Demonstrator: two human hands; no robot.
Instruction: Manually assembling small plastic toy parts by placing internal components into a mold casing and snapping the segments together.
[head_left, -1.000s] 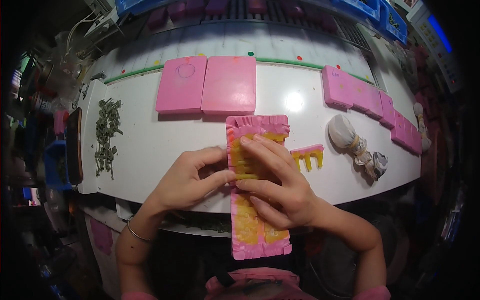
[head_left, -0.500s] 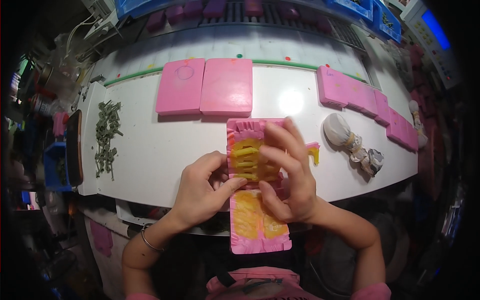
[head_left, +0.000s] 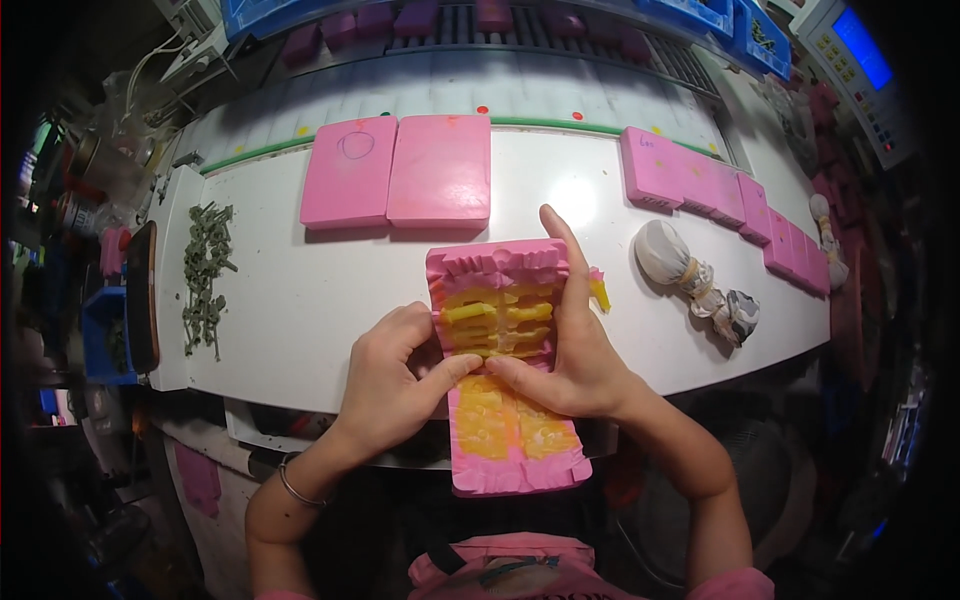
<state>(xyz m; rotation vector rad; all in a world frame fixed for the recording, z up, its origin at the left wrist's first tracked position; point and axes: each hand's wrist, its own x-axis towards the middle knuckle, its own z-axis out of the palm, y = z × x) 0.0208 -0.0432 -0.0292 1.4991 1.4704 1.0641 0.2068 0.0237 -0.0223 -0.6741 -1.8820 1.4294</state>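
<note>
Both hands are on an opened pink rubber mould, whose upper half (head_left: 495, 262) rests over the table's front side. Its lower half (head_left: 520, 472) hangs toward me past the table edge. Yellow, wax-like strips (head_left: 528, 315) lie in the upper half's cavities, and one on the left stands partly proud. My left hand (head_left: 392, 372) grips the left edge, its thumb pressing at the fold and its other fingers partly hidden behind. Along the right edge my right hand (head_left: 583, 355) holds the mould, its thumb beside the left thumb and one finger stretched upward. A small yellow-and-pink scrap (head_left: 599, 290) shows just beyond it.
Two pink blocks (head_left: 440, 172) stand side by side behind the mould. A row of smaller pink blocks (head_left: 690, 185) runs along the right. Nearer lies a tied white cloth bundle (head_left: 672, 258). Green twig-like pieces (head_left: 205, 285) are heaped at the left.
My right hand's fingers have come down from over the upper half to its right edge, and its thumb has moved inward to the left thumb. The mould has shifted slightly left.
</note>
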